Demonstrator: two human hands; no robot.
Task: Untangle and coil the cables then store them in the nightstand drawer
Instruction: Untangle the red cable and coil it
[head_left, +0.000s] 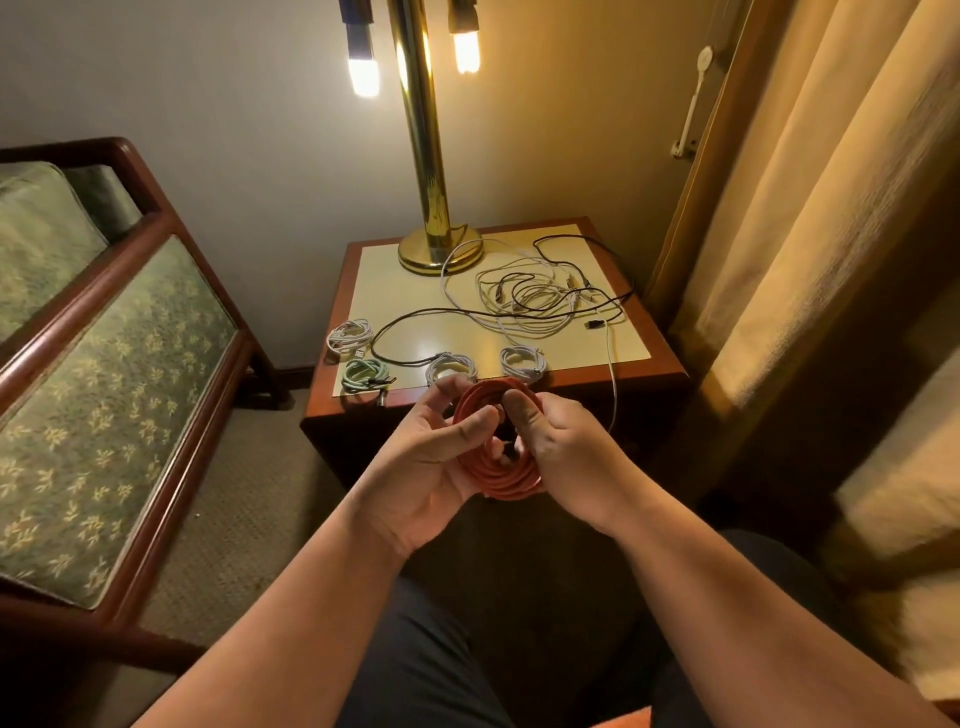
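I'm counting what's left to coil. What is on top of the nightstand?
On the nightstand: a brass lamp, four coiled cables along the front edge, and a black-and-white tangle. How many cables are in the tangle can't be told.

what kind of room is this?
Probably a hotel room or bedroom corner: a wooden nightstand carrying a brass lamp, a green upholstered wooden-framed seat to the left, heavy curtains to the right, carpet underfoot.

One head-worn view — looking forward and down, close over the nightstand (660, 371), wide-angled.
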